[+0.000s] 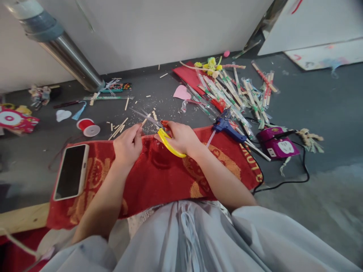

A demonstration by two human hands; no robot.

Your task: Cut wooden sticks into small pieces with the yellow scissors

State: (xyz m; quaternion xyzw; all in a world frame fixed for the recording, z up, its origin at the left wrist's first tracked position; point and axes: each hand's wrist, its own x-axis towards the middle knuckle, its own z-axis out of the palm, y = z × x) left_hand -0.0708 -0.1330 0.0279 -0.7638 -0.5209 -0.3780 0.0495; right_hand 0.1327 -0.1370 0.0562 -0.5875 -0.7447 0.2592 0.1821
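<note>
My right hand (179,136) is closed on the yellow handles of a pair of scissors (167,141), whose metal blades stand apart and point up and left. Pinched in my left hand (129,143) is a short piece of wooden stick (146,119), its end close to the blades; whether the blades touch it I cannot tell. Several cut stick pieces (117,129) lie just beyond my left hand. Pale crumbs and shavings are scattered over the dark table (159,92) past the scissors. Both hands are above a red towel (159,177) with orange patterns.
A blue glue gun (228,127) lies right of my right hand, near many wrapped chopsticks (227,90). A purple power adapter (278,142) with a black cord sits further right. To the left are a phone (71,172), a red ribbon spool (88,127) and a metal post (75,60).
</note>
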